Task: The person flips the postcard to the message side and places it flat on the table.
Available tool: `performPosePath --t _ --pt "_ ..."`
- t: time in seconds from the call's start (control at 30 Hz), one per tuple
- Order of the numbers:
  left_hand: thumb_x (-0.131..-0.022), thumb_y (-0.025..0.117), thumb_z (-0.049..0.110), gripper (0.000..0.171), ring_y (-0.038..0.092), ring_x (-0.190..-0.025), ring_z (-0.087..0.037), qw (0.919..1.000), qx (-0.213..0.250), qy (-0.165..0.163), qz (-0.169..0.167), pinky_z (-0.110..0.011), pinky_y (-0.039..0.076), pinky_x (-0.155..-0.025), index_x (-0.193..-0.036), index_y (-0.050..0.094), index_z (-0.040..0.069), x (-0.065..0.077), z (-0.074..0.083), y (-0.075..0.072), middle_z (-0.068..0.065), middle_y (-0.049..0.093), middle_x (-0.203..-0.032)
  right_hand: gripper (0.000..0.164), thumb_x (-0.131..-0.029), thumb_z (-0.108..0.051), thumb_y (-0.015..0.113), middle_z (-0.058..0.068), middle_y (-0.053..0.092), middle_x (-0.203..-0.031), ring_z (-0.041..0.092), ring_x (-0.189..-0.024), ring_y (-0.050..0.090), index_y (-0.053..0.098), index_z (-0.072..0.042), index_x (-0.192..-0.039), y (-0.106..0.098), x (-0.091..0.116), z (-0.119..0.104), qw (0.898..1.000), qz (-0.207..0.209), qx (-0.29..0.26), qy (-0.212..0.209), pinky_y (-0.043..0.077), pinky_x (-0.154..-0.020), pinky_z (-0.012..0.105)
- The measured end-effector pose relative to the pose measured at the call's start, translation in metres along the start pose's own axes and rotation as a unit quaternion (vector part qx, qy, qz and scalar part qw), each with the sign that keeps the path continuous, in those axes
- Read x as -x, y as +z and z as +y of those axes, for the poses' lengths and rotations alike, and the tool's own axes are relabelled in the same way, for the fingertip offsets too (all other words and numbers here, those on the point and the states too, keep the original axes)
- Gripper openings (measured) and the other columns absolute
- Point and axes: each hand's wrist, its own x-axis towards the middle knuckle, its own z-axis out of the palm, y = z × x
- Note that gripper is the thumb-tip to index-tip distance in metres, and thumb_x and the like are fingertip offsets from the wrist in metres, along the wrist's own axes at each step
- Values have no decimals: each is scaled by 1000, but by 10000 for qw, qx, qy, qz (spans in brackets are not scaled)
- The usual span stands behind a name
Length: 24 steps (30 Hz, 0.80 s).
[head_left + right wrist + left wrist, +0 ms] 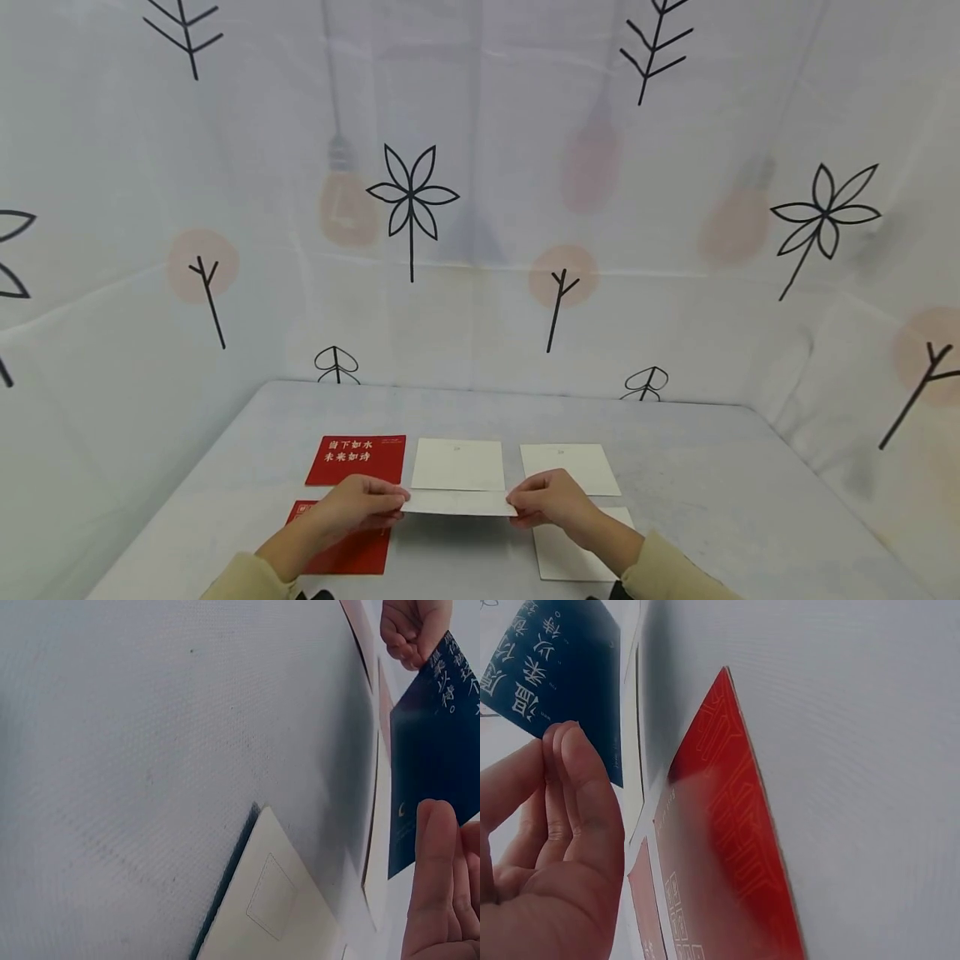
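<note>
In the head view a postcard-sized card (pixel 459 503) is held level above the table, its pale side facing up. My left hand (pixel 360 504) pinches its left end between thumb and fingers. At the opposite end my right hand (pixel 551 502) grips it the same way. Both wrist views show the underside of this card (pixel 577 682) as dark blue with white Chinese characters. Just beyond it lies a white card (pixel 457 464). Two red cards, a far one (pixel 356 460) and a near one (pixel 352 550) partly hidden by my left arm, lie to the left.
Two more white cards, one at the back (pixel 570 469) and one nearer (pixel 573 557) partly covered by my right arm, lie on the right. A white cloth covers the table (pixel 697 492). Behind it hangs a patterned curtain (pixel 480 333).
</note>
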Motion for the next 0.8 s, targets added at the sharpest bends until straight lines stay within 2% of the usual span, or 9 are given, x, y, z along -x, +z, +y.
performPosePath --t 0.1,0.33,0.6,0.8 --pt "-85 69 21 36 67 -78 -21 9999 -43 -79 50 -33 54 -74 -109 65 -5 0 -1 1 -11 67 -95 15 -82 -3 66 7 65 -74 14 -65 62 66 11 -89 1 1 -1 9998 67 198 69 56 -64 33" --pt "-84 70 20 37 65 -75 -18 9996 -183 -141 173 -33 55 -73 -110 63 -4 -2 -3 3 -9 67 -91 14 -80 -1 67 7 65 -72 14 -59 61 65 8 -90 5 1 -2 9985 180 512 95 55 -58 30" --pt "-83 71 20 46 65 -73 -18 9978 -481 -342 292 -32 55 -71 -119 57 -6 -5 -5 5 -8 66 -89 39 -76 5 68 8 64 -69 12 -55 61 54 11 -112 10 0 0 9968 381 615 327 54 -55 28" --pt "-83 71 16 38 63 -66 -16 9939 -968 -336 412 -30 55 -65 -112 61 -6 -7 -7 11 -7 64 -80 39 -76 8 66 8 63 -71 12 -55 60 53 13 -112 15 2 2 9961 385 631 485 54 -55 27"
